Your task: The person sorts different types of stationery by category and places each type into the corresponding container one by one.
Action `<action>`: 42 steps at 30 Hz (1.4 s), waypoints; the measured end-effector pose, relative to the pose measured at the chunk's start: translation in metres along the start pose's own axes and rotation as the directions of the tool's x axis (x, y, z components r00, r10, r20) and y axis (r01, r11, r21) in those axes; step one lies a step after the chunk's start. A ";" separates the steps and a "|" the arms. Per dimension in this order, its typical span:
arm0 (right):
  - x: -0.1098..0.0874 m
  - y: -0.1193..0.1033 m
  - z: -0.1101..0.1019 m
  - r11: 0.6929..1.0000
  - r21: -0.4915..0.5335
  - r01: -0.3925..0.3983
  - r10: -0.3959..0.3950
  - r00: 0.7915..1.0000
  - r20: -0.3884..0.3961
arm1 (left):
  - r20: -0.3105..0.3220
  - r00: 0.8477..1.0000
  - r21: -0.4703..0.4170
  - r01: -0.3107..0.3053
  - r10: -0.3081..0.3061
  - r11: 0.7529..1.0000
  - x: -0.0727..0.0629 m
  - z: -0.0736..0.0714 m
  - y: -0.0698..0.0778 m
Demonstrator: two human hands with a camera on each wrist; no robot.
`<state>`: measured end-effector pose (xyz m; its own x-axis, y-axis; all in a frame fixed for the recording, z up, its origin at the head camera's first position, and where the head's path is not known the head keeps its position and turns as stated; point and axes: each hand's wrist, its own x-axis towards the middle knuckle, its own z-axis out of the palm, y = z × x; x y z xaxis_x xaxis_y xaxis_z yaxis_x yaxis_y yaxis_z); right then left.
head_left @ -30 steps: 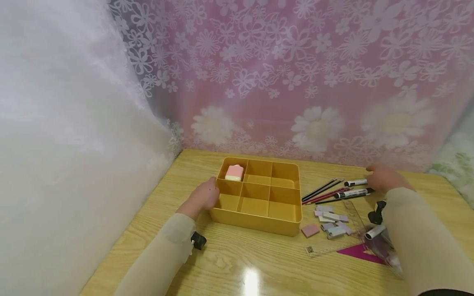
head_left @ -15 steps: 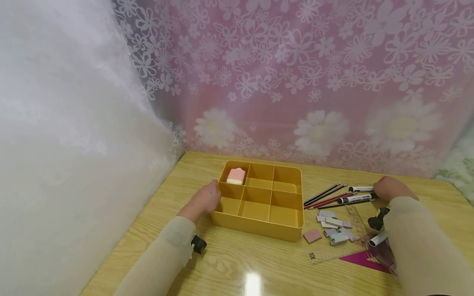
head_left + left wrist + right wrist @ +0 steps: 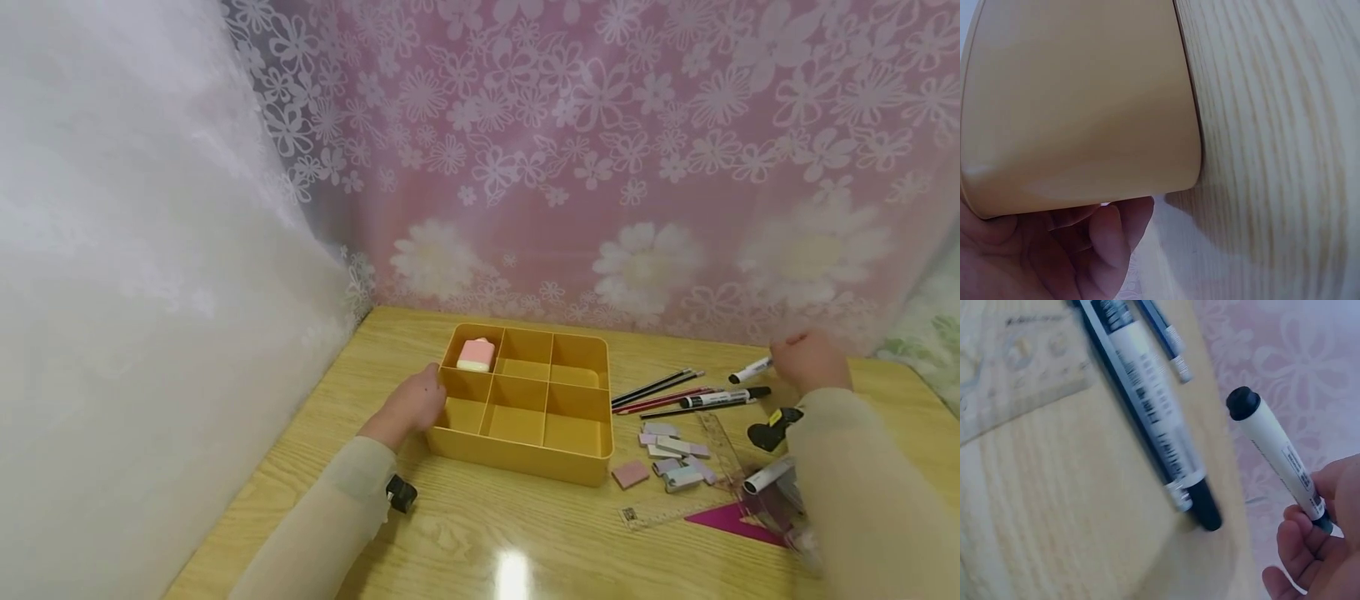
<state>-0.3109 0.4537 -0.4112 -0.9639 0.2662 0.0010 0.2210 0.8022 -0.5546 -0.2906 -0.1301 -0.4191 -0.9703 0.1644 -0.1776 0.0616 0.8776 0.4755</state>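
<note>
My left hand [image 3: 412, 402] holds the left wall of a yellow six-compartment organizer box [image 3: 517, 457]. In the left wrist view its curled fingers [image 3: 1110, 240] lie along the box's side wall, while the thumb is partly hidden at the rim. A pink and cream block-like object [image 3: 476, 354] sits in the back left compartment. To the right of the box, my right hand [image 3: 812, 363] pinches a white marker [image 3: 1282, 456] by its end, the black tip pointing away from the palm. Below it on the table lies a second marker [image 3: 1154, 406] beside a dark pencil [image 3: 1138, 419].
Black and red pencils [image 3: 651, 388] lie right of the box. Nearer me are several small erasers [image 3: 678, 447], a pink eraser [image 3: 630, 474], clear rulers [image 3: 660, 512], a magenta triangle [image 3: 735, 523] and another white marker [image 3: 767, 475]. A floral curtain [image 3: 570, 208] hangs behind the table.
My right hand has taken hold of the far white marker and lifted it, moving slightly to the right. The left hand stays at the box.
</note>
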 end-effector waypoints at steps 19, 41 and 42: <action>-0.007 -0.108 -0.002 0.960 0.181 0.211 -0.220 0.975 0.029 | -0.002 1.000 -0.015 0.007 -0.007 1.000 0.001 -0.002 0.001; -0.075 -0.271 0.040 0.822 0.325 0.467 -0.544 0.812 0.209 | 0.005 1.000 -0.010 -0.005 0.005 1.000 0.002 -0.001 -0.003; -0.078 -0.276 0.044 0.817 0.330 0.473 -0.552 0.807 0.211 | 0.003 1.000 -0.012 -0.002 0.002 1.000 0.002 -0.001 -0.003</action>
<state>-0.3034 0.1877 -0.2946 -0.9310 -0.3405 0.1314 -0.3240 0.6050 -0.7273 -0.2926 -0.1327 -0.4201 -0.9694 0.1674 -0.1795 0.0606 0.8720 0.4858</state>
